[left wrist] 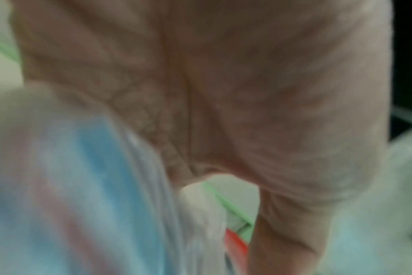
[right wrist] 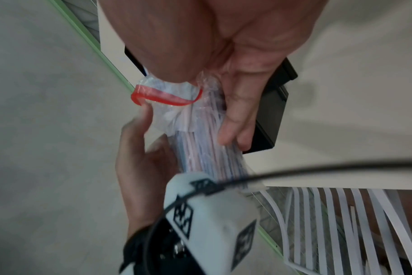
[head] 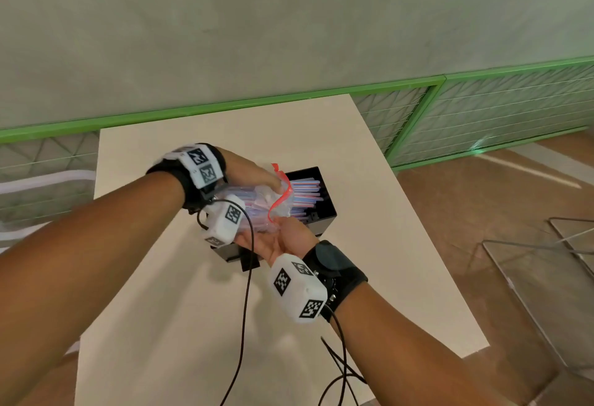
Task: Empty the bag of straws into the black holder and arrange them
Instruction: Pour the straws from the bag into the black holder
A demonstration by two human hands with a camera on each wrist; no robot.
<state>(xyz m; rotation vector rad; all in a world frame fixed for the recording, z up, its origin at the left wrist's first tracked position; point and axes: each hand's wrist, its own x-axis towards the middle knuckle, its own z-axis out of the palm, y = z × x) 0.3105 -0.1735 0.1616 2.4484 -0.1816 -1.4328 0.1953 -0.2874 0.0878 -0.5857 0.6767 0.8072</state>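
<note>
Both hands hold a clear bag (head: 257, 206) of straws over a black holder (head: 321, 213) that sits on the pale surface (head: 369, 245).

The left hand (head: 247, 171) is on top of the bag. Its fingers curl down around the far side of the bag and grip it. In the right wrist view the left hand's fingers (right wrist: 139, 130) reach up near the red strip (right wrist: 162, 97) at the bag's open end. The left wrist view is blurry, but it shows the palm pressed close against the bag, with blue and pink colours inside.

The right hand (head: 283, 238) is under the bag, palm up. Its fingers (right wrist: 238, 119) wrap along the side of the bag and its thumb presses near the red strip, so it grips the bag too.

The bag lies between the two hands, with its open end pointing away from the person, toward the holder. Many straws (right wrist: 200, 148) are inside the bag. They are pink, blue and white.

Just past the hands, the holder is open on top. Some straws (head: 305, 192) lie flat in it, beyond the bag's mouth. The near end of the holder is hidden under the hands.

Black cables (head: 244, 293) hang from the white boxes worn on both wrists.
</note>
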